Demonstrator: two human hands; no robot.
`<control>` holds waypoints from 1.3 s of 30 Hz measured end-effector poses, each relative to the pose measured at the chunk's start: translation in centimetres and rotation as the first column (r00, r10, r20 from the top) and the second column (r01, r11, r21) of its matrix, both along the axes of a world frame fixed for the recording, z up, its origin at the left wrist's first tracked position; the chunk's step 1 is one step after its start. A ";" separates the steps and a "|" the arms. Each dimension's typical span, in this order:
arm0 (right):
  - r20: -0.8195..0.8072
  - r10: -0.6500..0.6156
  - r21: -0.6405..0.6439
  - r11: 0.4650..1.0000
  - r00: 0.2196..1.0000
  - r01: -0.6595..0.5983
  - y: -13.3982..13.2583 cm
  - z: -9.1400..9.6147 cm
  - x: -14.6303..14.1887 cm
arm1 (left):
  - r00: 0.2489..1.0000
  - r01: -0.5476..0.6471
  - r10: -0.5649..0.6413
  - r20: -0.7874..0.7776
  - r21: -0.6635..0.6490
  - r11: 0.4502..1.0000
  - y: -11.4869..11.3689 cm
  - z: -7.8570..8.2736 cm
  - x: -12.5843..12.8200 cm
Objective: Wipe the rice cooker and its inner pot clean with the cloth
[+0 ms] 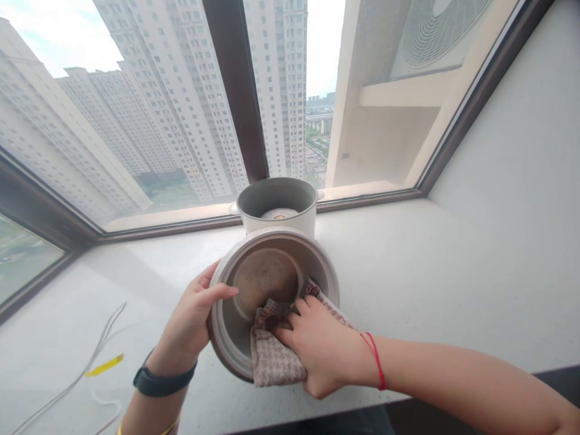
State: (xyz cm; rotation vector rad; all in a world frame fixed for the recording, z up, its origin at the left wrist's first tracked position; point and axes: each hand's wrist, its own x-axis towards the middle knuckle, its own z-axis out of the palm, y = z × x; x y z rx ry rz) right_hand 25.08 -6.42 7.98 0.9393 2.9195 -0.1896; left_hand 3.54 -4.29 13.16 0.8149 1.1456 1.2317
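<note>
White cable (100,345) runs loosely along the far left of the windowsill (408,260), with a yellow strip (105,365) attached to it or lying across it; I cannot tell which. Next comes the left hand (193,311), a dark wristband (165,379) on its wrist. Its thumb hooks over the rim and lies along the inside of the metal inner pot (267,275), while the other fingers are mostly hidden behind the outer wall, so the hand is closed around the pot's left edge. The pot is in the middle of the view, tilted with its mouth towards the wearer; whether its underside rests on the sill is hidden. Just behind it, by the window, stands what looks like a white rice cooker body (277,196), upright, a disc visible at its bottom.

At the pot's lower right is a checked cloth (278,353), part inside and part hanging over the rim. The right hand (324,341), with a red string bracelet (377,362), has its fingers bent and bunched into the cloth, pressing it inside the pot.

To wipe well, I would brace the rim firmly with the left hand against the push, work the cloth in arcs round the wall, and turn the pot by small steps so all 360 degrees come within reach. The crease where wall meets base, and the brownish base itself, deserve a folded edge and light, even pressure.
</note>
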 end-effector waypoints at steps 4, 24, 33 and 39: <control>0.017 -0.004 0.003 1.000 1.000 0.004 -0.3 -0.4 -1.0 | 0.991 -0.086 0.096 -0.091 0.112 0.990 0.3 -0.5 -0.2; 0.014 -0.065 0.018 0.998 0.998 0.064 -0.5 -1.6 -0.3 | 0.935 -0.346 0.343 -0.085 -0.024 0.938 -4.6 -5.0 0.6; 0.151 0.025 0.111 0.993 0.988 -0.042 -2.0 -2.4 -0.7 | 0.970 0.166 -0.173 -0.170 -0.053 0.985 -0.6 -1.5 -2.7; 0.017 -0.013 0.114 0.993 1.000 0.011 -2.3 -3.6 -0.3 | 0.707 -0.104 0.284 -0.648 0.302 0.948 -4.0 -5.8 -1.9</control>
